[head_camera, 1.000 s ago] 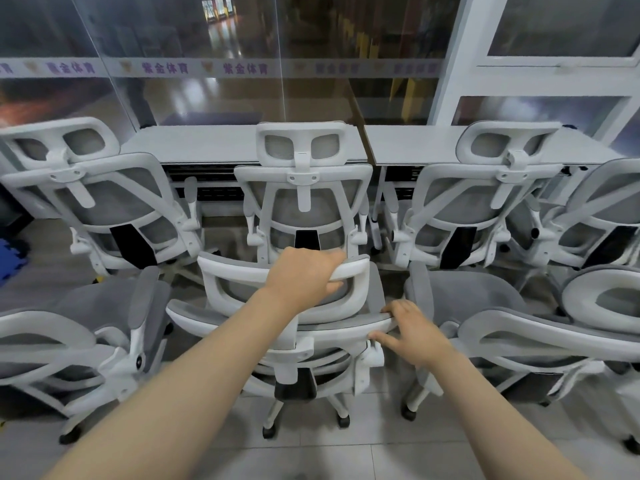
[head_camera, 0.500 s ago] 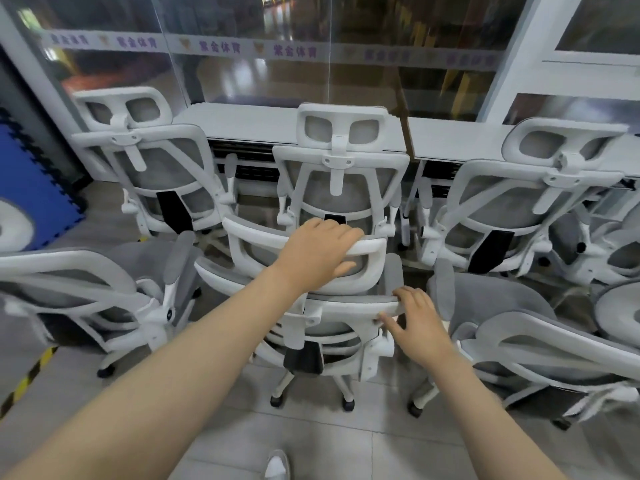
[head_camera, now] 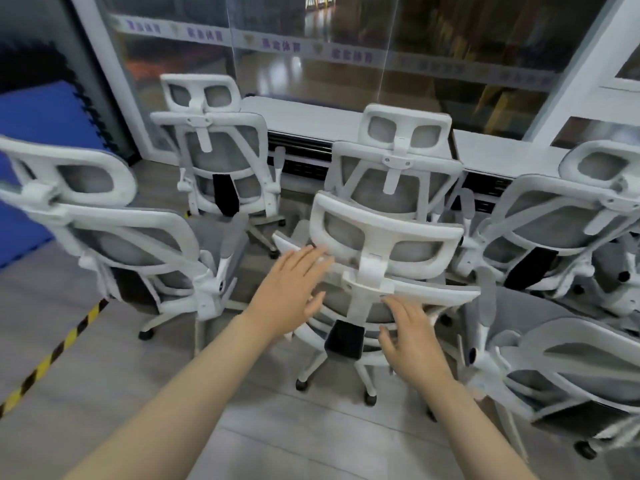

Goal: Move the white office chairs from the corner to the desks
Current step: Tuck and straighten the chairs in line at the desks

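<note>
Both palms flat, fingers straight: my left hand point(head_camera: 289, 292) at 10 o'clock and right hand point(head_camera: 410, 336) at 5 o'clock on the middle white mesh chair point(head_camera: 384, 268) backrest. Nothing gripped; risk: casters snag neighbouring chair point(head_camera: 377, 161) ahead at 12 o'clock

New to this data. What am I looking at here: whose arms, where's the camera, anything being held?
No machine: a person wears one wide-angle camera on the head, looking forward and down at their own bare arms. The left hand and right hand both have straight, spread fingers at the back of the nearest chair, a white office chair on casters. Neither grips anything; whether they touch it is unclear. More matching chairs crowd around it, and white desks run along the glass wall behind.
</note>
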A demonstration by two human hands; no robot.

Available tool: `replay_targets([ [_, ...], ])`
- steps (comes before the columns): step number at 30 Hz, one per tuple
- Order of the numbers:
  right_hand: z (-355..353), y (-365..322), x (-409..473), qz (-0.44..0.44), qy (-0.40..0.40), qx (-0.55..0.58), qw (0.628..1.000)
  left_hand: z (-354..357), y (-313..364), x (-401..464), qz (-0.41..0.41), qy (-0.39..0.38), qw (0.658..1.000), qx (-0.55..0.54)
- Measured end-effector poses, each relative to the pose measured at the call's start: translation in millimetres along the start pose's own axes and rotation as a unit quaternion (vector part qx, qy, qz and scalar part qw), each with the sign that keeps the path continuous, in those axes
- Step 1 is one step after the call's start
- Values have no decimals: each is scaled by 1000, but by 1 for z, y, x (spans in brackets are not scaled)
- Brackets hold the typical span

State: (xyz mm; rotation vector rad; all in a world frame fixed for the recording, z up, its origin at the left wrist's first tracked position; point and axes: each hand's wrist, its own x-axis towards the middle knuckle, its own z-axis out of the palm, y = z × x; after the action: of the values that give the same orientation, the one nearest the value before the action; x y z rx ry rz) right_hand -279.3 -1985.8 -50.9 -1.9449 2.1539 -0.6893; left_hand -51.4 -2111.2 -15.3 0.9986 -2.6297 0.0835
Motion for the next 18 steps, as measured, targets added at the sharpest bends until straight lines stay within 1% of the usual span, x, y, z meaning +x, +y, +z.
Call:
replay_targets([
  [3,30,-62,5,-16,-20,12,1000,-15,-55,-68,-60,-16,998,-28],
  [6,62,-118,12,-37,-40,23,998,-34,-105,-135,-110,-32,993,-22],
  [9,106,-194,21,-70,-61,56,994,-59,-163,-218,-184,-20,983,-14],
  [14,173,-310,43,-153,-108,80,979,-100,-231,-345,-319,3,947,-17],
  [18,217,-401,68,-210,-145,119,960,-128,-277,-430,-439,20,898,-14],
])
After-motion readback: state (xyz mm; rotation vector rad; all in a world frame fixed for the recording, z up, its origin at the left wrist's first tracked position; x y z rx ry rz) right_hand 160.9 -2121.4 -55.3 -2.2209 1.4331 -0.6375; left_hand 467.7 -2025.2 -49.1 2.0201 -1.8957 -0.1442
